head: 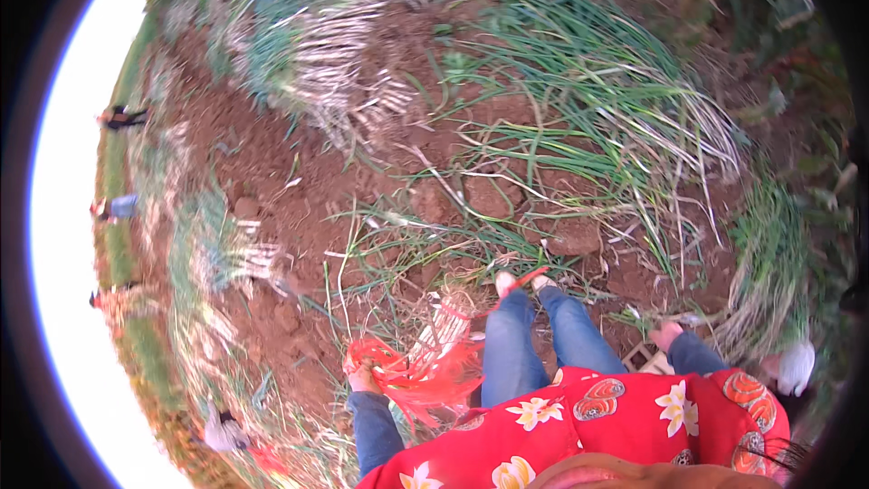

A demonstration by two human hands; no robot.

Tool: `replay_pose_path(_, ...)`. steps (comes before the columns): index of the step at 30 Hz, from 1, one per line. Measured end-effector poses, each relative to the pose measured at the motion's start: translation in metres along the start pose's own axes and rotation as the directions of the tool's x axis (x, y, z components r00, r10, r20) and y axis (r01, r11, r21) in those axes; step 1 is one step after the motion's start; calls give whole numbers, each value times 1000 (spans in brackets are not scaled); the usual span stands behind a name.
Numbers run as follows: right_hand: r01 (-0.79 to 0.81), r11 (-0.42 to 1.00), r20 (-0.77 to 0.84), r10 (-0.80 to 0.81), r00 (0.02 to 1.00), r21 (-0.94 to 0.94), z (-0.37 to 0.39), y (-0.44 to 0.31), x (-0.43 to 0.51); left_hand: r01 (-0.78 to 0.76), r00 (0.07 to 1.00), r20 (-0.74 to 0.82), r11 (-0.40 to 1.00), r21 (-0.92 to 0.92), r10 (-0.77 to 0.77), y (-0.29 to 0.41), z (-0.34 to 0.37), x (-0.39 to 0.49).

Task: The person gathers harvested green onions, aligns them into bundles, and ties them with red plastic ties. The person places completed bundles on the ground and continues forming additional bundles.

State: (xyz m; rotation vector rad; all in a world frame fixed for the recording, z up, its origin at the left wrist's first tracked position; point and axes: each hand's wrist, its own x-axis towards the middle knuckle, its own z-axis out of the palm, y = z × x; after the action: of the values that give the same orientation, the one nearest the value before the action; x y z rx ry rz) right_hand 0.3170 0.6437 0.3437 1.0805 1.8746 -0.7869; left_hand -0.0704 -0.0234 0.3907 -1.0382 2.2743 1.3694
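My left hand (363, 377) is closed around a loose bundle of red plastic strips (434, 380), which spread across towards my knee. Beside and partly under the strips lies a bunch of spring onions (438, 333), white stalks together. A single red strip (526, 280) crosses in front of my shoes. My right hand (666, 335) is low on the right, close to the soil and a few loose onion leaves (631, 316). Whether its fingers grip anything is too blurred to tell. A block with openings (638, 357) sits just below that hand, partly hidden by my red flowered garment (577, 414).
A big heap of green onions (584, 75) spreads ahead on brown soil (326, 183). Stacked onions with white stalks (339, 41) lie farther left; another pile (767, 265) is at the right. Several people are in the field, one bent over (224, 429) at lower left.
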Motion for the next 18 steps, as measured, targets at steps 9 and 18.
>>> replay_pose_path(9,-148,947,34,145,989,286,-42,-92,-39,446,889,141,893,-58,-435,7,104,126)
replay_pose_path(18,-364,915,85,354,931,175,-21,-58,-61,133,980,-136,987,-89,-145,124,15,271)
